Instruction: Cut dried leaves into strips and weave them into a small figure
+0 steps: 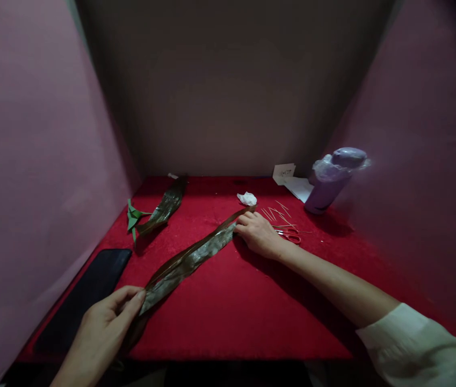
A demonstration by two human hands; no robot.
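Observation:
A long, wet-looking brownish-green leaf [195, 258] stretches slantwise over the red cloth. My left hand [107, 317] pinches its near end between thumb and fingers. Near the far end, my right hand [258, 234] is closed on the same leaf, fingertips curled over it. Just beyond the right hand lie red-handled scissors [291, 236], their blades partly hidden by the hand. Several thin wooden sticks [276, 213], like toothpicks, are scattered behind the scissors. A crumpled white tissue [247, 199] rests beyond the leaf's far tip.
At the left lie more dark leaves [169, 201] and a small folded green leaf piece [133, 215]. A flat black object [86, 298] lies along the left edge. A purple bottle-like container with clear plastic [328, 185] and white papers [298, 188] are at back right. Pink side walls [30, 161] flank the red-covered table [228, 322].

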